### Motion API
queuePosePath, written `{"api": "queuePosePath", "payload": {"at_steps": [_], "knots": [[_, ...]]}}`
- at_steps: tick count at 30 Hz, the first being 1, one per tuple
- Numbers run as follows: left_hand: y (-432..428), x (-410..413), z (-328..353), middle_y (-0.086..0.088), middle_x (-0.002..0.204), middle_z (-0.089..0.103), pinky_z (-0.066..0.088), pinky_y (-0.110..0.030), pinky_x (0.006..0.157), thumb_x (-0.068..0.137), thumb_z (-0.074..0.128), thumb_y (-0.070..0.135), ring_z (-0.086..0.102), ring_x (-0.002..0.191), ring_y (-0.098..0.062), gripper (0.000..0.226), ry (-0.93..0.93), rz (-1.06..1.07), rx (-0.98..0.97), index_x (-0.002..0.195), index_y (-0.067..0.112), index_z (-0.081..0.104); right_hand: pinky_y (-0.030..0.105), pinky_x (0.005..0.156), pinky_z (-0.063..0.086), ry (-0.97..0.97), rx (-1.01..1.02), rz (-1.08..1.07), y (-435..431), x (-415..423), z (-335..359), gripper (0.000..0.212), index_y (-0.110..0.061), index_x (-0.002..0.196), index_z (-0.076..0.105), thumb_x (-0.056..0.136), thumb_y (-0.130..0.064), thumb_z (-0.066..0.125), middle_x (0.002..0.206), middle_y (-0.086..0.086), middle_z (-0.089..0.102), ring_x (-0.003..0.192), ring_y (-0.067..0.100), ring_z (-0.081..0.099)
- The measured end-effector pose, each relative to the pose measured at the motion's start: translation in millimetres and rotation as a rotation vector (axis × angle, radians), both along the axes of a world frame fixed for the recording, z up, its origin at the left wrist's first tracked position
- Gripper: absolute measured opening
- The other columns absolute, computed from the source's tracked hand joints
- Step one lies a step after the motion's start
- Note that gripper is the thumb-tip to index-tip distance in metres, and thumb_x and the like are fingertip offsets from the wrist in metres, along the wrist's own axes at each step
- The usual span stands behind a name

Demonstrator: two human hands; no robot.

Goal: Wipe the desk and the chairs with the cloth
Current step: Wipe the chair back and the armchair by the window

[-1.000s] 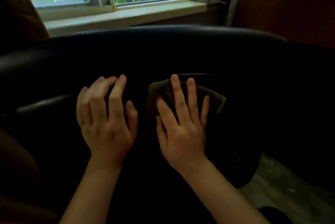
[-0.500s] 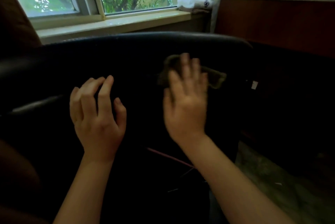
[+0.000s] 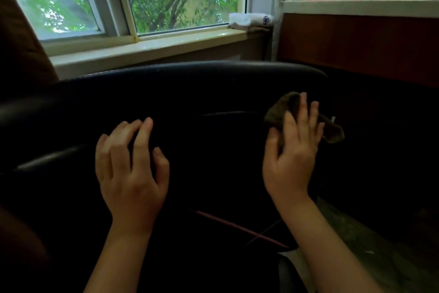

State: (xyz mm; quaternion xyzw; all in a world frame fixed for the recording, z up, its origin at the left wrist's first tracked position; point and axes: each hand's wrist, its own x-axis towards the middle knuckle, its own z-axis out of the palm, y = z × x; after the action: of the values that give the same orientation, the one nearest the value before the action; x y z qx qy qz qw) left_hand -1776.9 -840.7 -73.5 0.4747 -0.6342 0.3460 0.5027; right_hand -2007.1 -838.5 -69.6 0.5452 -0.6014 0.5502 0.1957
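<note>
The cloth (image 3: 332, 132) lies under our right hand (image 3: 291, 157), whose straight fingers press it against the right side of the black chair (image 3: 202, 93). Our left hand (image 3: 130, 174) rests on the chair's back, fingers loosely bent, holding nothing.

- Left hand (image 3: 130, 174): bare, with slender fingers; its nails are lost in the dim light.
- Right hand (image 3: 292, 157): bare, with short plain nails showing at the fingertips.
- Both forearms (image 3: 332, 245): bare for as much of them as shows.
</note>
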Motion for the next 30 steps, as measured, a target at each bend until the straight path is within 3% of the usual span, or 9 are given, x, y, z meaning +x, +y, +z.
{"api": "queuePosePath", "payload": {"at_steps": [5,8,10,15,17,22,25,27,30], "knots": [[-1.5,3.0,-1.3,-0.023,0.126,0.057,0.033,-0.049,0.111,0.099,0.045,0.013,0.052,0.122,-0.035,0.035,-0.013,-0.008,0.007,0.130,0.001,0.056,0.046,0.119,0.016,0.294,-0.043,0.203,-12.4,80.7,36.4,0.047,-0.012,0.138,0.054,0.093,-0.023,0.046,0.154,0.009,0.036,0.146,0.031,0.024],[-0.9,5.3,-0.4,-0.023,0.128,0.056,0.032,-0.049,0.112,0.099,0.043,0.013,0.052,0.123,-0.036,0.036,-0.033,-0.023,0.028,0.131,0.001,0.056,0.044,0.119,0.019,0.471,-0.061,0.289,-17.9,83.6,46.8,0.046,-0.011,0.137,0.054,0.094,-0.022,0.046,0.153,0.009,0.039,0.145,0.030,0.027],[-0.3,3.4,0.0,-0.022,0.128,0.057,0.033,-0.048,0.112,0.099,0.044,0.014,0.053,0.123,-0.035,0.036,-0.028,-0.033,0.024,0.131,0.002,0.056,0.042,0.119,0.018,0.399,-0.076,0.218,-24.7,56.8,49.2,0.045,-0.007,0.136,0.054,0.095,-0.021,0.043,0.151,0.013,0.040,0.143,0.032,0.030],[-1.3,0.9,-0.7,-0.021,0.128,0.057,0.033,-0.048,0.112,0.098,0.047,0.013,0.054,0.123,-0.035,0.036,-0.004,-0.039,0.013,0.131,0.002,0.057,0.043,0.118,0.012,-0.094,-0.061,-0.003,-31.1,2.6,57.3,0.048,-0.004,0.137,0.052,0.099,-0.026,0.034,0.152,0.014,0.037,0.145,0.035,0.024],[-1.8,1.4,-1.3,-0.022,0.127,0.058,0.033,-0.049,0.112,0.097,0.048,0.012,0.054,0.122,-0.035,0.036,0.007,-0.037,0.014,0.130,0.001,0.058,0.046,0.117,0.014,-0.030,-0.068,0.020,-32.0,25.8,60.8,0.048,-0.005,0.134,0.055,0.094,-0.024,0.038,0.151,0.015,0.039,0.144,0.039,0.026],[-3.5,3.1,-0.8,-0.023,0.126,0.059,0.034,-0.048,0.111,0.099,0.048,0.011,0.053,0.122,-0.034,0.032,-0.003,-0.010,-0.006,0.125,-0.001,0.061,0.046,0.119,0.016,0.435,-0.047,0.272,-21.1,117.8,52.1,0.047,-0.011,0.139,0.052,0.095,-0.025,0.045,0.153,0.011,0.037,0.145,0.033,0.027],[-1.1,3.6,1.0,-0.022,0.127,0.058,0.033,-0.046,0.113,0.100,0.048,0.013,0.050,0.124,-0.033,0.033,-0.008,-0.034,-0.001,0.127,-0.001,0.060,0.045,0.119,0.018,0.540,-0.043,0.272,-21.0,111.1,53.2,0.046,-0.012,0.141,0.050,0.098,-0.028,0.043,0.154,0.011,0.036,0.146,0.029,0.027],[1.8,4.4,3.9,-0.020,0.129,0.057,0.031,-0.045,0.114,0.099,0.045,0.014,0.049,0.126,-0.032,0.036,-0.016,-0.067,0.020,0.130,0.001,0.058,0.044,0.118,0.017,0.508,-0.044,0.190,-27.8,87.9,57.7,0.048,-0.010,0.141,0.049,0.098,-0.030,0.041,0.153,0.013,0.037,0.144,0.030,0.030],[6.7,6.8,8.7,-0.018,0.129,0.058,0.032,-0.045,0.113,0.097,0.047,0.012,0.050,0.126,-0.030,0.037,0.004,-0.130,0.055,0.130,0.002,0.059,0.041,0.118,0.012,0.255,-0.008,0.045,-37.9,60.8,73.7,0.052,-0.009,0.142,0.047,0.098,-0.034,0.036,0.153,0.014,0.037,0.144,0.032,0.029]]}}
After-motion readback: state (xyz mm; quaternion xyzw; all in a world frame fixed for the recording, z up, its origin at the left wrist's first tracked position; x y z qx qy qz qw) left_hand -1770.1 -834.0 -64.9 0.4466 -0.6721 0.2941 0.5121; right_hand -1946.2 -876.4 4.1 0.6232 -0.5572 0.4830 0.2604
